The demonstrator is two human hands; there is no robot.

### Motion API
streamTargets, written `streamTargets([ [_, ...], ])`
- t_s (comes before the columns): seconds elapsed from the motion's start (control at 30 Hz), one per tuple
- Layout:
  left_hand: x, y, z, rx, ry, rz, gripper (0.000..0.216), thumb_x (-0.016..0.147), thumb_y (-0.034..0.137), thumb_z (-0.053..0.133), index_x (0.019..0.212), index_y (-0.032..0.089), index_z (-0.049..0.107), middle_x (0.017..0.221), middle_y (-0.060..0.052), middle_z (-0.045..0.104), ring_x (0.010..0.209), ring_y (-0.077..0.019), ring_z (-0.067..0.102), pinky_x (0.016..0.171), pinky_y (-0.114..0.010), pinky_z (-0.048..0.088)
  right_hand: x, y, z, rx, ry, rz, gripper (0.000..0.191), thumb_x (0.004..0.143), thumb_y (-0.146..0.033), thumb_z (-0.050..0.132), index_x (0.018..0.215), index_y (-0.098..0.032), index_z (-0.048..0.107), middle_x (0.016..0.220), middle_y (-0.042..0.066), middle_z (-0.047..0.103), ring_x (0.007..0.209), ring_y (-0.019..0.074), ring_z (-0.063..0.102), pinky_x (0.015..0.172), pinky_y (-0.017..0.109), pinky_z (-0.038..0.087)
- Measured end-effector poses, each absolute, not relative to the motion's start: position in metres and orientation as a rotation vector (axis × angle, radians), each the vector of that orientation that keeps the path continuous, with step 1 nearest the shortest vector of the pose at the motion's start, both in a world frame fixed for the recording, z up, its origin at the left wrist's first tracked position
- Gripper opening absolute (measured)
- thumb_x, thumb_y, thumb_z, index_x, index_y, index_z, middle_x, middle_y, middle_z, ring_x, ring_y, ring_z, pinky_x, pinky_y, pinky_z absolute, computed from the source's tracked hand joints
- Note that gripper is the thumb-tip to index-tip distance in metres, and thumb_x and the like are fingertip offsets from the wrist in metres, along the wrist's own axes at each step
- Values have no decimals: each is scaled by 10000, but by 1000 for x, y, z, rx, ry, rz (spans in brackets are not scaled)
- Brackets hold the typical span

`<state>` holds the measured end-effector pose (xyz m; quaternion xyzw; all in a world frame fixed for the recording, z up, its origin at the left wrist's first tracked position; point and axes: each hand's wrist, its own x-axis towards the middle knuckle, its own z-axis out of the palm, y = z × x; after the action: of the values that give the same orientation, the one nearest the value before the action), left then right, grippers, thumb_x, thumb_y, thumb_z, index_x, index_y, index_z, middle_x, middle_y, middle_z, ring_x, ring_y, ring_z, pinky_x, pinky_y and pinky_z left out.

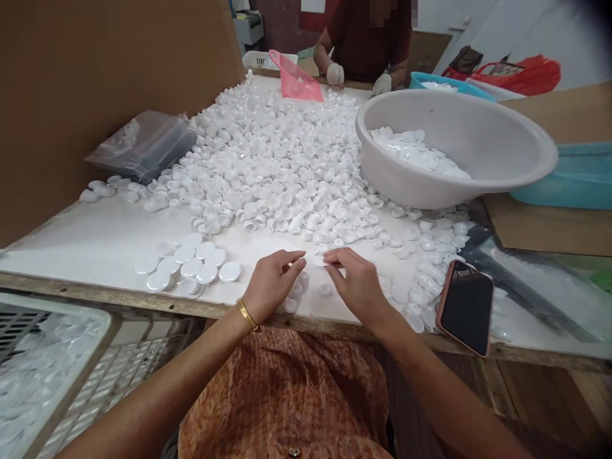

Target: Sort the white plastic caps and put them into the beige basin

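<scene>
Orange patterned cloth point(282, 389) of my own clothing sits closest, just below the wooden edge of the white table point(109, 223). Over that tabletop, a thin white piece point(318, 261) sits at the fingertips of my right hand point(358, 280), pinched between thumb and fingers. My left hand point(270, 280) faces it across a narrow gap, thumb and forefinger drawn nearly together; whether they grip anything, I cannot tell. A gold bracelet point(246, 315) circles that wrist.

Under my left fingers lies a small cluster of white caps point(296, 290), and one small cap point(326, 290) rests near my right thumb. Farther left, glossy white discs point(191, 268) lie in a loose, overlapping group. To my right, a phone point(466, 309) in a pink case leans at the table's edge among more white pieces.

Beyond my hands spreads a big heap of white caps point(277, 159), with a plastic-wrapped packet point(143, 146) on its left side and a grey basin point(401, 191) on its right, white pieces inside. Down at my left, a pale crate point(108, 338) holds more. At the far end are a pink scoop point(299, 86) and a co-worker in a dark red top point(368, 44), white gloves point(335, 74) on both hands.
</scene>
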<state>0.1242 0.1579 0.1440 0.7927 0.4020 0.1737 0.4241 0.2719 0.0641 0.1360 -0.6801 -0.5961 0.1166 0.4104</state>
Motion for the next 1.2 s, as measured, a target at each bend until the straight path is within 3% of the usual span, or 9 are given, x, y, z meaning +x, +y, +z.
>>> streamTargets([
  [0.1,142,165,146,1538,1012,417,335,741,341,570,984,125,648,686,-19,622,560,-112,543,585,-248,438,267,81,123,-1646,-1560,223,111,805,-107,480,844,-193,537,899,54,560,870,166,551,750,288,464],
  [0.2,152,174,143,1351,965,524,286,649,239,633,899,102,651,568,29,541,501,-76,476,529,-208,398,275,85,115,-1745,-1573,221,216,780,-120,522,985,-188,524,971,63,533,831,160,557,724,294,479],
  [0.33,144,185,139,1323,1002,603,389,606,224,662,981,128,622,526,67,488,491,-67,454,520,-196,388,287,85,113,-2095,-1562,179,311,774,-206,574,1079,-177,520,992,75,549,830,192,569,686,324,472],
  [0.5,127,191,133,1259,1038,581,365,595,265,688,917,104,631,565,52,524,498,-58,471,532,-197,419,277,104,113,-2088,-1669,249,171,799,-192,557,969,-178,546,955,52,587,855,171,570,678,285,443],
  [0.83,123,210,124,1276,1135,482,153,604,166,670,717,96,595,582,18,563,446,-76,499,414,-233,487,254,150,95,-1728,-1614,596,132,724,-167,624,835,-160,553,799,7,572,678,106,524,622,232,415],
  [1.03,126,225,133,1306,1113,286,141,632,106,664,645,108,524,435,48,479,400,-75,472,397,-237,491,254,147,95,-1762,-1554,602,144,708,-183,635,827,-153,560,797,21,562,663,112,528,614,250,431],
  [1.2,130,224,137,1405,1115,231,146,681,95,623,686,133,482,414,78,434,353,-68,444,365,-235,482,257,138,101,-1655,-1533,765,333,736,-119,570,1062,-154,516,874,44,585,705,110,567,666,262,474],
])
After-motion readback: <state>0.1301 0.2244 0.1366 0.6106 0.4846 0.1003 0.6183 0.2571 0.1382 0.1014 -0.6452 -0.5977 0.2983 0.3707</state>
